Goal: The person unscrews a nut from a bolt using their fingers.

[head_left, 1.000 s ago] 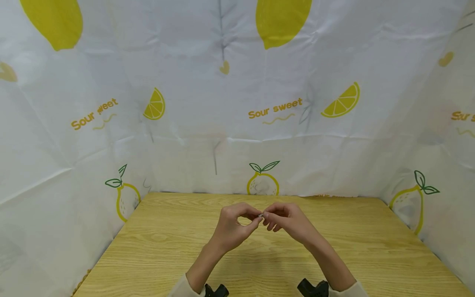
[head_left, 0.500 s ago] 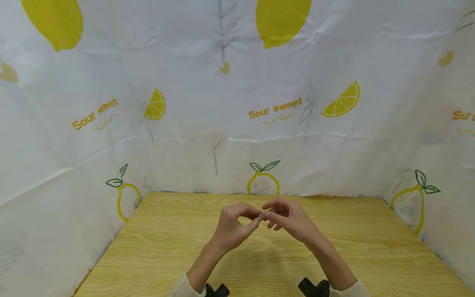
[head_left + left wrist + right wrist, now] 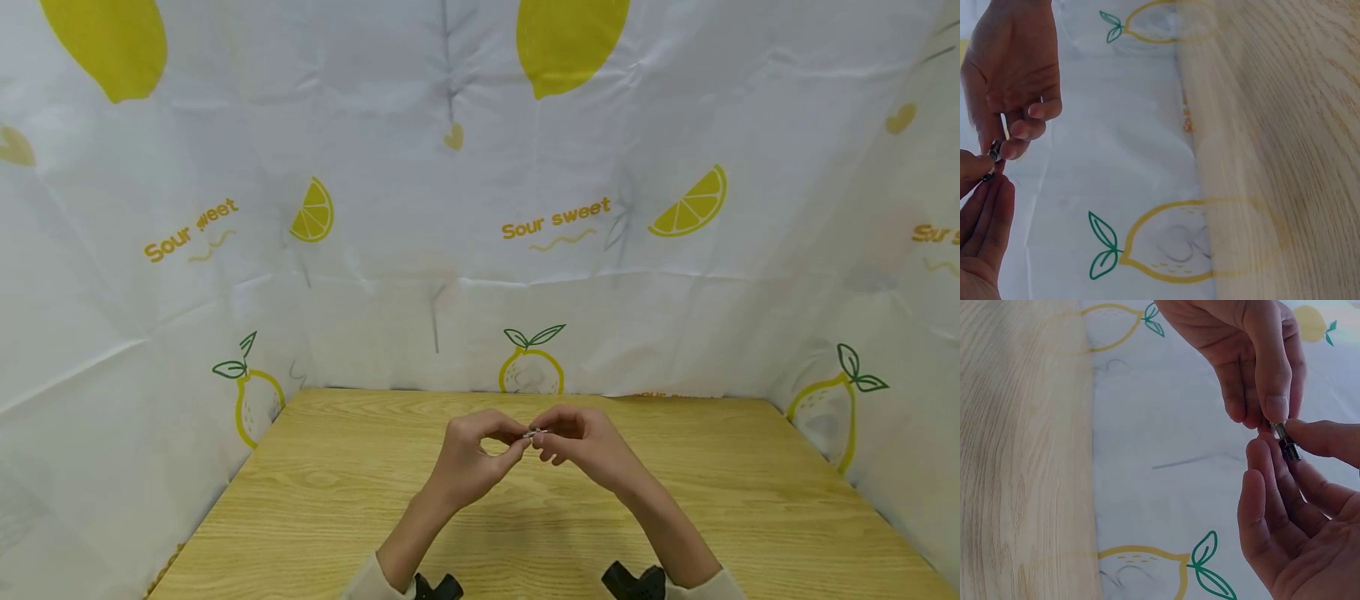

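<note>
Above the table, both hands meet fingertip to fingertip at a small metal screw [image 3: 1292, 450]. Its dark threaded end shows in the right wrist view, with a shinier metal part at the other end; whether that is a nut or the head, I cannot tell. My left hand [image 3: 474, 461] pinches the shiny end between thumb and fingertips. From the other side, my right hand [image 3: 588, 446] has the threaded end between thumb and index finger, its other fingers loosely bent. Fingertips cover part of the screw, which is only a tiny glint in the head view.
A light wood-grain table [image 3: 300, 500] lies beneath the hands. White cloth [image 3: 390, 225] with printed lemons hangs behind it and along both sides. Dark wrist devices [image 3: 636, 582] sit at both cuffs.
The right index finger lifted off the thumb half a second ago and has come back down onto the screw. More of the screw shows now. The left hand has stayed still.
</note>
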A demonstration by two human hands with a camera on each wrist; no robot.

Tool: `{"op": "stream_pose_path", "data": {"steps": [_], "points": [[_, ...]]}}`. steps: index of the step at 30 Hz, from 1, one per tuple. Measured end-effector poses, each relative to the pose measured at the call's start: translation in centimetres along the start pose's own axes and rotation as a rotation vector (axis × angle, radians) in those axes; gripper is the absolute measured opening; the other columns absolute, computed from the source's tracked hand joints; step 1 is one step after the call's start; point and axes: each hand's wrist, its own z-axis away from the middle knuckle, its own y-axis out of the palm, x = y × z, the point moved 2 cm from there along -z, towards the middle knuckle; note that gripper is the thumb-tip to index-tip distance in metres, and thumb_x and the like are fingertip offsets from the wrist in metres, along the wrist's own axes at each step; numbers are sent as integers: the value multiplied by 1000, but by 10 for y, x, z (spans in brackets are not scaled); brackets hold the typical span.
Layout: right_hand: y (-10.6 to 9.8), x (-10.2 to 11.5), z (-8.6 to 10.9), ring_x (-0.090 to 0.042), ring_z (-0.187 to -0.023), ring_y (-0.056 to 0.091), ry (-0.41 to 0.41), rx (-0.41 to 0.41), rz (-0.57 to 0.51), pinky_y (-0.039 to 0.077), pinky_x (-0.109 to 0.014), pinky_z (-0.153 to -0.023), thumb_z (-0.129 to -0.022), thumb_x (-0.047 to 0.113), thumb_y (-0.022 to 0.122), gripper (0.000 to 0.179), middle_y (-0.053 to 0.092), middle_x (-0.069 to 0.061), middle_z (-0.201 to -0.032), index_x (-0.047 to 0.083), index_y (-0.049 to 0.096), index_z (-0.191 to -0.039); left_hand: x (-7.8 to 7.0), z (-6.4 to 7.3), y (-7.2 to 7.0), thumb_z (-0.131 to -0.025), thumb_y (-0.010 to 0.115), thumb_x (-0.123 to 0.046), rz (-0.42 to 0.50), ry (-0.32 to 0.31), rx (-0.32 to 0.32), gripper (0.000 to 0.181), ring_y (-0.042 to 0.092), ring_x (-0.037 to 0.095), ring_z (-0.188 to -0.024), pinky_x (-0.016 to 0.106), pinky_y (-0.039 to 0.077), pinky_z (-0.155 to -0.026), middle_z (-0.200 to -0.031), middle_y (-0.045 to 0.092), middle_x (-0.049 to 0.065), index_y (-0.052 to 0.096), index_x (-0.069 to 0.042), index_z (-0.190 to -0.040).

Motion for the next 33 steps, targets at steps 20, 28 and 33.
{"op": "stream_pose_path", "data": {"steps": [20, 28, 33], "points": [[-2, -2, -1, -17, -80, 73, -26, 13, 4, 64, -33, -71, -102, 14, 65, 27, 72, -25, -98, -8, 68, -116, 1, 0, -1, -89, 79, -3, -13, 26, -18, 9, 76, 12, -76, 21, 63, -70, -89, 79, 4, 79, -8, -96], [-1, -1, -2, -13, -80, 73, -75, -3, -6, 65, -35, -71, -101, 13, 67, 25, 72, -21, -101, -6, 67, -117, 1, 0, 0, -89, 79, -2, 8, 23, -15, 8, 76, 11, -78, 16, 62, -73, -90, 79, 6, 79, -7, -96], [-2, -1, -1, -17, -83, 74, -64, -31, -5, 64, -34, -70, -102, 15, 66, 26, 72, -24, -108, -6, 68, -118, 1, 0, 1, -90, 78, -1, 4, 46, -20, 7, 77, 11, -77, 18, 63, -71, -89, 79, 7, 79, -6, -95]]}}
